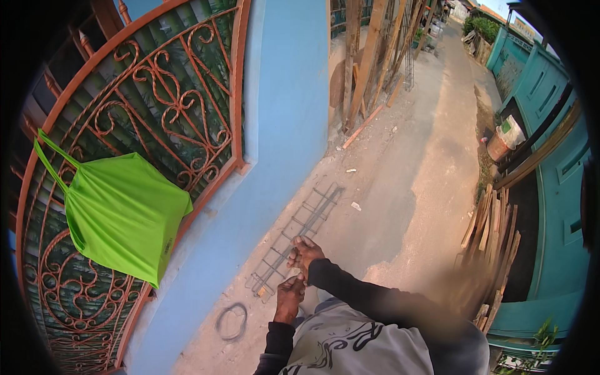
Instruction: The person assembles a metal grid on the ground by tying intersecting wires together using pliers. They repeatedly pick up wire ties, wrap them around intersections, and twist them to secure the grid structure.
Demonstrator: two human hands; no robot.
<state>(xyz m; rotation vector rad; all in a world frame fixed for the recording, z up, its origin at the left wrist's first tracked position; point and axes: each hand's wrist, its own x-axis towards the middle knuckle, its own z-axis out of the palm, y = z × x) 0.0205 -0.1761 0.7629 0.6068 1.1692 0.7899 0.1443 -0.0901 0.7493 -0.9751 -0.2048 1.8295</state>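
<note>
My left hand (289,297) and my right hand (305,255) are close together in front of my body, the right a little farther out. Both have their fingers curled in as if in a pinch. Whatever they hold is too small to make out. Just past them on the ground lies a narrow steel rebar frame (275,257), long bars joined by several cross ties; my right hand covers part of it. A loose coil of thin wire (232,322) rests on the ground, left of my left hand.
A green cloth bag (128,215) hangs on a reddish-brown metal gate (239,87) beside a blue wall (284,94). Wooden planks (369,59) lean farther up the lane. Along the turquoise fence (556,231) at right are stacked wood strips (497,240) and a bucket (500,145).
</note>
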